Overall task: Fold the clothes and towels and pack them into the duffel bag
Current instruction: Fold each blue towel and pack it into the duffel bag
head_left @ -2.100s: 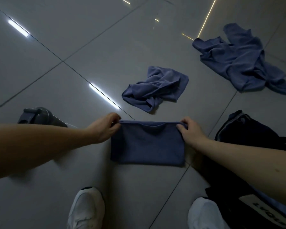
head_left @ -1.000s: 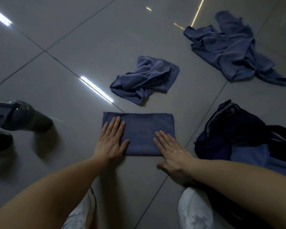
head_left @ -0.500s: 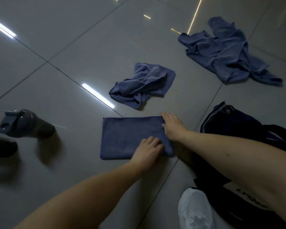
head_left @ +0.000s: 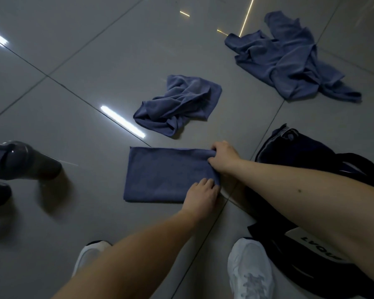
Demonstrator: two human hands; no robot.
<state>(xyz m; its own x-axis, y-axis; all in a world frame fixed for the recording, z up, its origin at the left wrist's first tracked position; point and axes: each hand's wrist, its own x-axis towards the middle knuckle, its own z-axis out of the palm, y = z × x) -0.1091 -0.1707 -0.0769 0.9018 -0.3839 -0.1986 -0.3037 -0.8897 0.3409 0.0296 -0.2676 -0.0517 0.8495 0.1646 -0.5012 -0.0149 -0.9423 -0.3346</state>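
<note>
Pinching folded blue rectangular towel [head_left: 166, 175] at its right edge. My left hand [head_left: 201, 196] grips near corner, right hand [head_left: 224, 157] far corner.

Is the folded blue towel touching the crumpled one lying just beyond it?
Apart. The head view shows a strip of bare floor between the folded towel and the crumpled towel.

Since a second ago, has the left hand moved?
Yes. The left hand slid rightward across the folded towel, from its left end to its near right corner.
</note>
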